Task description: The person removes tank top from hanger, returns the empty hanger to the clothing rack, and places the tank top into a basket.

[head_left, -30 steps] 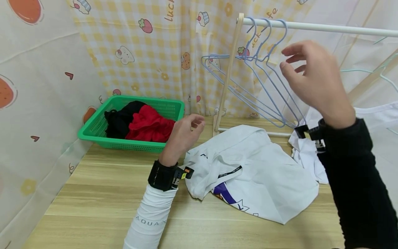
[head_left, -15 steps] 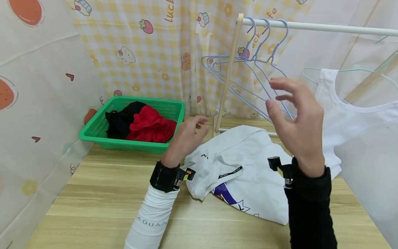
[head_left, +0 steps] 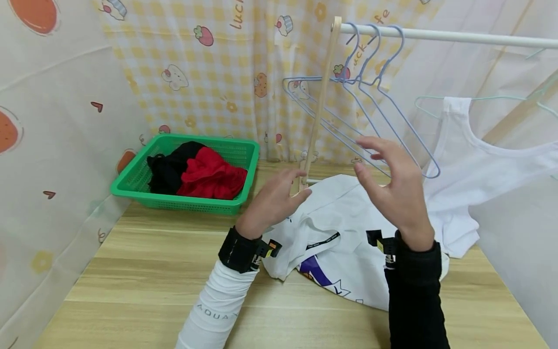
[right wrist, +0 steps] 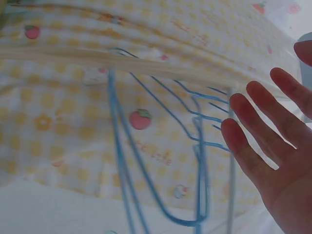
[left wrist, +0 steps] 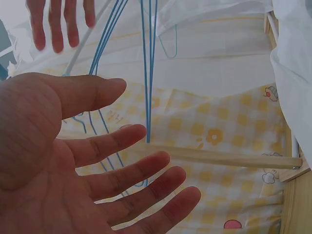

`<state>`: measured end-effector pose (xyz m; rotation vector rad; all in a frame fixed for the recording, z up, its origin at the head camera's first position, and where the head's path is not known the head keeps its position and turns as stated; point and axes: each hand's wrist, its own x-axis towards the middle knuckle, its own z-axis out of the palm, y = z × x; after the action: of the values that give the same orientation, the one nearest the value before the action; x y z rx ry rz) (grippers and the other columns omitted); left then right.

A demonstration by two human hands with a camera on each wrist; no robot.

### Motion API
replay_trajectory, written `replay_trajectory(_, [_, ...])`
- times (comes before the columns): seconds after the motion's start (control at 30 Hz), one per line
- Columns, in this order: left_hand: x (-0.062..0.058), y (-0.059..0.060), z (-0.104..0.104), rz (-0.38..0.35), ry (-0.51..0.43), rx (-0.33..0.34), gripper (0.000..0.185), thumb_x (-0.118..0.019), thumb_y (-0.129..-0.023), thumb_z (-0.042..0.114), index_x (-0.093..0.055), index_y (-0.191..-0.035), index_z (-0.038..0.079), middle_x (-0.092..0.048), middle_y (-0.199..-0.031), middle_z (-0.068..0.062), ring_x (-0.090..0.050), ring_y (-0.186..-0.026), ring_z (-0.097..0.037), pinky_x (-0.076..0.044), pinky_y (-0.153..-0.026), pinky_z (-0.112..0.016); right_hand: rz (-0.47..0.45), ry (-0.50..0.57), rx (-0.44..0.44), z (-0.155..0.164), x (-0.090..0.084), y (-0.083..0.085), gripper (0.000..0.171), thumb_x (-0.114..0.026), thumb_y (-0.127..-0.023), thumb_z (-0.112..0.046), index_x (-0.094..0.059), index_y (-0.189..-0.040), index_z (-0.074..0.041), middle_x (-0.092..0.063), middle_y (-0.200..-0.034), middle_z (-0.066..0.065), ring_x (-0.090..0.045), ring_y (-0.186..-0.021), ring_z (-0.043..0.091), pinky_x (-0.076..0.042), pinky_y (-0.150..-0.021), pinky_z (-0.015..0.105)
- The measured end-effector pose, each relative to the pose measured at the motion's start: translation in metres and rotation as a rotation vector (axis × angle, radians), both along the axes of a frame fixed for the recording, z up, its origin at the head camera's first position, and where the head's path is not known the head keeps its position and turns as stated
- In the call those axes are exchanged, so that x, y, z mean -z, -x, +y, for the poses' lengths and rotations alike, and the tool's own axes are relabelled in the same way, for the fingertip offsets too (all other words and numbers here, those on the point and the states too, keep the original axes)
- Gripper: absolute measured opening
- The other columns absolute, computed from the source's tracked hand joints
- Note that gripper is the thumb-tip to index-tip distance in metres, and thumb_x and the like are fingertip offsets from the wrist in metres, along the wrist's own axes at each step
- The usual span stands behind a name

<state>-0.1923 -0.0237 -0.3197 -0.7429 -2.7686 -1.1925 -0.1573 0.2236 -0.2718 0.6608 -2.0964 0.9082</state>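
A white T-shirt [head_left: 348, 213] with a purple print and a dark neck tape lies crumpled on the table. Over its left side hovers my left hand [head_left: 274, 198], fingers spread and nothing in them; the left wrist view shows its palm [left wrist: 87, 185] facing the hangers. My right hand [head_left: 401, 194] hangs above the shirt's right part with thumb and fingers apart, holding nothing. Behind it, blue wire hangers [head_left: 366, 87] hang bare from the white rail of a rack. Part of the shirt is hidden behind the hands and wrists.
At the back left stands a green basket [head_left: 205, 206] with black and red cloth [head_left: 213, 174] in it. A white tank top [head_left: 457, 179] hangs at the right on a pale green hanger [head_left: 501, 98]. The rack's wooden post [head_left: 320, 106] rises behind the shirt.
My right hand has come down and left from beside the hanger hooks to above the shirt. The left hand has moved slightly right with its fingers opening. The tank top has come into fuller view.
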Motion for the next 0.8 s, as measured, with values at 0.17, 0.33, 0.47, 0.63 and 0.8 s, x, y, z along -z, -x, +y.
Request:
replay_trajectory(0.17, [0.005, -0.002, 0.013, -0.004, 0.053, 0.037, 0.052, -0.069, -0.108, 0.028, -0.057, -0.154, 0.005, -0.055, -0.158, -0.017, -0.050, -0.150, -0.034, -0.045, -0.122, -0.049, -0.132, -0.086, 0.004, 0.003, 0.017, 0.010, 0.044, -0.072, -0.102, -0.010, -0.067, -0.146, -0.009, -0.069, -0.145, 0.010, -0.066, -0.127, 0.029, -0.051, -0.107, 0.031])
replay_trajectory(0.33, [0.011, -0.008, 0.028, -0.038, 0.164, 0.057, 0.058, -0.069, -0.108, 0.034, -0.053, -0.157, 0.009, -0.050, -0.162, -0.016, -0.047, -0.152, -0.033, -0.050, -0.117, -0.049, -0.261, -0.175, -0.032, 0.002, 0.023, 0.021, 0.046, -0.069, -0.106, -0.014, -0.062, -0.150, -0.011, -0.065, -0.151, 0.012, -0.062, -0.136, 0.032, -0.052, -0.109, 0.050])
replay_trajectory(0.47, [0.021, -0.015, 0.041, -0.072, 0.328, 0.081, 0.066, -0.067, -0.108, 0.043, -0.046, -0.164, 0.016, -0.042, -0.169, -0.014, -0.041, -0.156, -0.034, -0.054, -0.112, -0.051, -0.346, -0.234, -0.044, 0.006, 0.027, 0.031, 0.047, -0.067, -0.108, -0.017, -0.059, -0.154, -0.012, -0.061, -0.155, 0.013, -0.057, -0.143, 0.034, -0.051, -0.111, 0.054])
replay_trajectory(0.63, [0.039, -0.015, 0.062, -0.094, 0.525, 0.149, 0.079, -0.070, -0.105, 0.049, -0.035, -0.170, 0.022, -0.027, -0.177, -0.017, -0.032, -0.161, -0.038, -0.051, -0.113, -0.057, -0.406, -0.290, -0.023, 0.014, 0.032, 0.039, 0.046, -0.066, -0.109, -0.019, -0.059, -0.153, -0.010, -0.058, -0.158, 0.015, -0.055, -0.144, 0.038, -0.051, -0.110, 0.058])
replay_trajectory(0.8, [0.053, -0.001, 0.084, -0.059, 0.734, 0.219, 0.103, -0.081, -0.094, 0.057, -0.022, -0.174, 0.031, -0.015, -0.181, -0.016, -0.026, -0.164, -0.043, -0.053, -0.111, -0.062, -0.475, -0.304, -0.021, 0.023, 0.034, 0.042, 0.045, -0.063, -0.110, -0.021, -0.058, -0.154, -0.008, -0.059, -0.157, 0.016, -0.055, -0.144, 0.040, -0.050, -0.111, 0.061])
